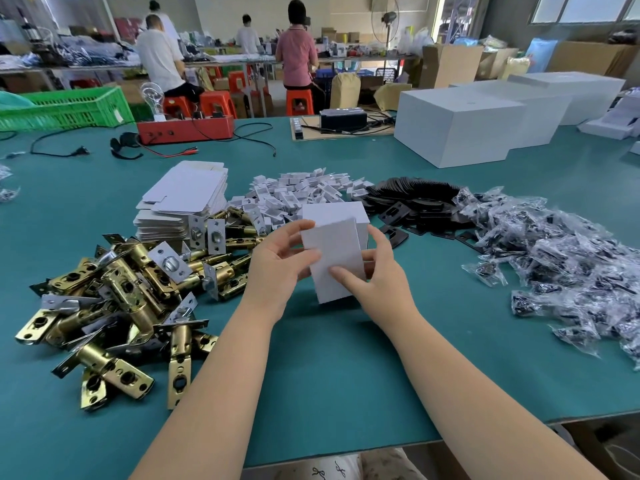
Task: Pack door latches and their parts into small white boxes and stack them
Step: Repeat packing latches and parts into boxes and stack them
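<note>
A small white box (337, 251) is held upright above the green table (329, 375), at the centre. My left hand (277, 265) grips its left side, fingers curled over the front panel. My right hand (377, 275) holds the right side, thumb pressed on the front panel. A heap of brass door latches (131, 292) lies to the left. Flat white box blanks (187, 199) are stacked behind the latches. Small white card inserts (294, 195) are piled behind the box. Black strike plates (412, 202) and bagged screw packs (561, 254) spread to the right.
Large white cartons (457, 126) stand at the back right. A red tester box (187, 128) with cables and a green crate (65, 107) sit at the back left. Several people work at far benches. The table's front edge runs close to my body.
</note>
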A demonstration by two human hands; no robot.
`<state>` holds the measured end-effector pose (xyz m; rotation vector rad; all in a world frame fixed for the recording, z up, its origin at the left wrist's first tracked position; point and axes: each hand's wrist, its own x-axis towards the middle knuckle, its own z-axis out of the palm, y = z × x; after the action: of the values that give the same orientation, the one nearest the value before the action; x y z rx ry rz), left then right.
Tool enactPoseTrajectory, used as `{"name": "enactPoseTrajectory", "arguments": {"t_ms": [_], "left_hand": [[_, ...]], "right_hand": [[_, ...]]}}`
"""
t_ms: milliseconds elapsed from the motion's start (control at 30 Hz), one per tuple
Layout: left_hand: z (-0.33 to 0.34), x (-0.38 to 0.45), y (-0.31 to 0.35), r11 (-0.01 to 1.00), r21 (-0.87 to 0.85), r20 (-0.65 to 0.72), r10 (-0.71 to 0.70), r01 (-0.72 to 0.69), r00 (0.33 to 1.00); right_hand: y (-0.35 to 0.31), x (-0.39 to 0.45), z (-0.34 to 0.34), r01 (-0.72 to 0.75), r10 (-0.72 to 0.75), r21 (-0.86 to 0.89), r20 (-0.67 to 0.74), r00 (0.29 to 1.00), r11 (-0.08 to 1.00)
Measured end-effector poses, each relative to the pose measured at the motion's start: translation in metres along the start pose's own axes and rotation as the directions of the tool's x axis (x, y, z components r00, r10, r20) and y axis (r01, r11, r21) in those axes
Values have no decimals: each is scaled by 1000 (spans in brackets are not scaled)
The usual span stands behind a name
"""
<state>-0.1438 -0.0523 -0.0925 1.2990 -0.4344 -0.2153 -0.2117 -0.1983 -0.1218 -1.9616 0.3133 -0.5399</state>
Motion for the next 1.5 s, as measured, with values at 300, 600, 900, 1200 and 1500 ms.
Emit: {"name": "enactPoseTrajectory", "arguments": {"t_ms": [300, 600, 900, 1200, 1500], "left_hand": [[26, 7, 3, 872, -479, -294, -268, 101, 917], [31, 19, 2, 981, -192, -410, -101, 22, 906], [33, 48, 5, 979, 202, -256, 18, 35, 967], [17, 59, -16, 968, 243, -56, -51, 63, 997], [21, 54, -18, 991, 115, -2, -74, 74, 997]], "right_hand": [[-10, -5, 1, 63, 24, 391, -215, 976, 918], [-24, 2, 14, 187, -182, 261, -43, 982, 947], [-27, 61, -10, 51, -84, 357, 77, 993, 933], [0, 92, -13, -208, 121, 369, 246, 962, 906], [6, 87, -8, -265, 233, 319, 135, 963, 910]]}}
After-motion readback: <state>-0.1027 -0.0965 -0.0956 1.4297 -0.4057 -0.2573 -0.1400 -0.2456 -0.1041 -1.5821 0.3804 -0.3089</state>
